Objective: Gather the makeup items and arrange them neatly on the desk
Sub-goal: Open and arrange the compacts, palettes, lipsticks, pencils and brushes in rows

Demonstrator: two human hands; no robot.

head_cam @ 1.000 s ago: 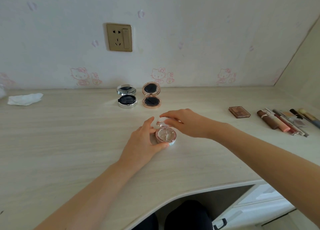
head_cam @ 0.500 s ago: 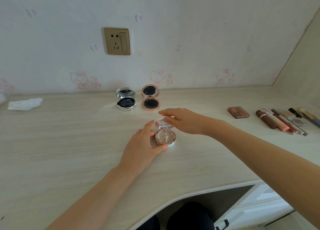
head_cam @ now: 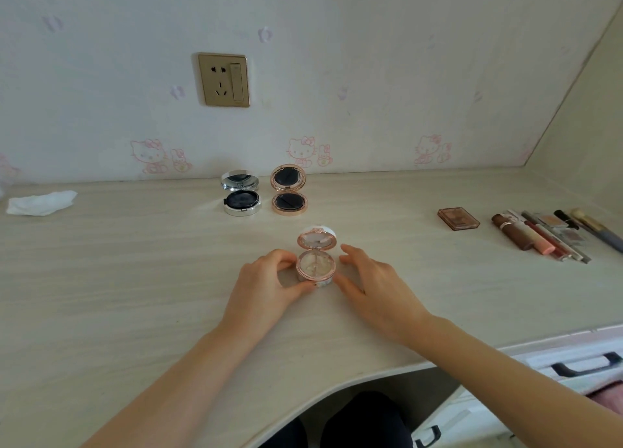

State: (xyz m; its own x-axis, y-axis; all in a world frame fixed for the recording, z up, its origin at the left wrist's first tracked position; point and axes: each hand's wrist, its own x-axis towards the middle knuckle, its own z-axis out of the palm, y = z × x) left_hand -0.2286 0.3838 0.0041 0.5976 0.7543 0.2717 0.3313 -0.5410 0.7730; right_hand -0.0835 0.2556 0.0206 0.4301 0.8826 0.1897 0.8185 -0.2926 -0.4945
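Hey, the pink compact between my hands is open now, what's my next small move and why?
Probably slide the pink compact back beside the rose-gold compact. The left hand already grips its base, and the silver compact and rose-gold one stand open in a row near the wall.

Open compact (head_cam: 316, 262) between both hands; two compacts (head_cam: 265, 194) behind; tissue (head_cam: 41, 203) far left

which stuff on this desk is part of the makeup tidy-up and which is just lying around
Part of the job:
pink compact, open, held by the left hand
silver compact, open
rose-gold compact, open
eyeshadow palette
row of lip tubes and brushes

Just lying about:
crumpled tissue
wall socket
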